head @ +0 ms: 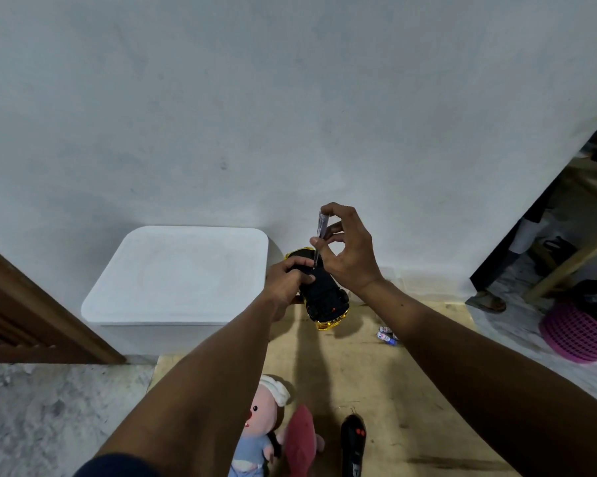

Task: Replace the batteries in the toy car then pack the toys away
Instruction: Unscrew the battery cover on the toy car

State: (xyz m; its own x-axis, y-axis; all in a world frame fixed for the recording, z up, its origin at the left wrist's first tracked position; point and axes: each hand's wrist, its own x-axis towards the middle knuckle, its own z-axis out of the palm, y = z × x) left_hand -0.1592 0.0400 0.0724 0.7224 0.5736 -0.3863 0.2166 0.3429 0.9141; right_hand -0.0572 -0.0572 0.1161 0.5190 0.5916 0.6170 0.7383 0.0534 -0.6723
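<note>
A black and gold toy car (pixel 324 294) is held upside down above the wooden board, its black underside facing me. My left hand (pixel 286 275) grips the car's far end. My right hand (pixel 347 251) pinches a small clear-handled screwdriver (pixel 321 232) upright, its tip resting on the car's underside. Several small batteries (pixel 386 335) lie on the board to the right of the car. A pig plush doll (pixel 262 425) and a pink soft toy (pixel 300 438) lie near the bottom edge.
A white lidded box (pixel 176 273) stands against the wall, left of the car. A black remote control (pixel 353 442) lies on the wooden board (pixel 410 390). A pink basket (pixel 579 332) sits at the right. A wooden door frame (pixel 32 315) is at the left.
</note>
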